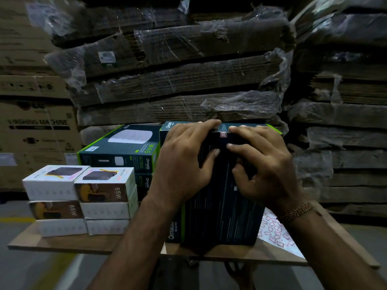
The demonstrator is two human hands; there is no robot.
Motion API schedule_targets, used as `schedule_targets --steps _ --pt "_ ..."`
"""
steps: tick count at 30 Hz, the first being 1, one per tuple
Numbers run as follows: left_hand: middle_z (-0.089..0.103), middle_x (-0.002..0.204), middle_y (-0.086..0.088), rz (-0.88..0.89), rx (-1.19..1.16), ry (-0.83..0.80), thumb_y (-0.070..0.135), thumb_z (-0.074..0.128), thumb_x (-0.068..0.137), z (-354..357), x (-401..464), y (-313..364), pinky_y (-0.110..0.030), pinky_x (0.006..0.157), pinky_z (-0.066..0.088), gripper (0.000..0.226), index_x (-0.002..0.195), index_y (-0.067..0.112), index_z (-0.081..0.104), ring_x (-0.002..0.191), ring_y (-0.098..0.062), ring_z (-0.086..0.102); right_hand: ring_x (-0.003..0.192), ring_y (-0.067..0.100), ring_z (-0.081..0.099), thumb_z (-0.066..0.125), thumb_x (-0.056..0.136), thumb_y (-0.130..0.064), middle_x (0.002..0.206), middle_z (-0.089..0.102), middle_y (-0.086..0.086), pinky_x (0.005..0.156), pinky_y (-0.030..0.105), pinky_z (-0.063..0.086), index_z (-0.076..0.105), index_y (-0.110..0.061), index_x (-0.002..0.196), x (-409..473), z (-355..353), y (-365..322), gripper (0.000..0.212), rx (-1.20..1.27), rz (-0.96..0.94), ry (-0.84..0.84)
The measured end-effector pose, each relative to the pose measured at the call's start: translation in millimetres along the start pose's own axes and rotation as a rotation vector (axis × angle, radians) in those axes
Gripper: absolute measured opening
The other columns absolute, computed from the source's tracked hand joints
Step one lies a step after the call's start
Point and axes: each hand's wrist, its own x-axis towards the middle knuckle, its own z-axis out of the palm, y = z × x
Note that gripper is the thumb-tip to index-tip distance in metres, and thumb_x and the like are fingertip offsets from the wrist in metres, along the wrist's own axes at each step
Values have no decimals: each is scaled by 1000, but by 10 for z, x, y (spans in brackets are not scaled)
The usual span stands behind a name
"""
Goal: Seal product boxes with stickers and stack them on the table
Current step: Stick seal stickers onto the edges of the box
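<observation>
Dark cardboard fills both palms: the left hand (pixel 184 162) and right hand (pixel 263 166) curl over the top edge of a tall black product box (pixel 222 206) standing upright on the wooden table (pixel 62 243), thumbs pressing its face beside a small pink sticker (pixel 222 134) on the flap seam. Green-edged Omada boxes (pixel 121 149) are stacked just behind, white charger boxes (pixel 83 197) at the left. A white sticker sheet (pixel 276 233) lies under the right wrist.
</observation>
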Motion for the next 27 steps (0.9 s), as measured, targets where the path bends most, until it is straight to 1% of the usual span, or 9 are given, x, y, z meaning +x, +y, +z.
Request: schedule_targets --steps 5,8,11,16,18,20,23,24,27 --pt "70 132 4 -7 -16 8 26 76 90 2 -6 -13 -38 112 43 55 142 14 62 125 -20 60 118 41 65 61 91 -11 136 69 14 106 57 45 72 -9 135 37 9 -45 45 -32 -1 1" --pt "70 132 5 -14 -26 17 25 77 89 0 -11 -9 -37 112 43 56 142 14 62 124 -20 61 121 42 63 55 91 -14 138 67 16 107 58 43 74 -9 132 3 25 -26 46 -36 -15 -3" --pt "71 131 4 -3 -17 19 24 78 89 -3 -9 -7 -38 112 44 55 142 15 63 124 -19 60 123 41 64 60 87 -11 139 67 16 109 59 43 78 -6 124 -14 16 -23 42 -5 -9 12" --pt "71 132 4 49 -2 18 21 72 89 -4 -9 -17 -41 112 43 50 138 18 66 126 -21 61 122 40 64 63 87 -10 138 67 15 111 56 42 71 -7 136 18 35 -62 49 -35 2 18" --pt "70 137 5 58 9 8 22 73 90 1 0 -36 -41 114 42 48 137 18 68 130 -19 60 121 41 64 63 86 -10 137 68 16 110 57 42 72 -7 135 17 53 -57 50 -44 4 19" --pt "69 138 5 56 13 6 23 73 91 8 11 -44 -42 113 42 45 136 18 69 130 -19 61 121 40 64 63 84 -9 137 68 16 109 57 43 75 -5 128 6 59 -32 46 -29 2 26" --pt "70 137 4 41 26 0 27 73 92 8 20 -27 -42 113 43 45 135 18 69 130 -20 61 123 40 65 65 81 -6 137 68 16 109 58 43 80 0 108 -15 51 -17 31 8 5 37" --pt "69 137 4 34 34 -5 28 72 92 9 19 -22 -42 114 42 45 136 18 69 130 -19 61 123 39 65 66 82 -5 138 68 16 109 58 43 79 0 106 -14 43 -25 28 14 13 40" --pt "69 138 4 15 47 -15 30 71 91 14 23 -13 -42 116 41 48 137 17 68 132 -19 60 123 36 66 68 88 -10 137 69 13 109 56 43 75 -3 127 24 28 -58 40 -8 24 40"
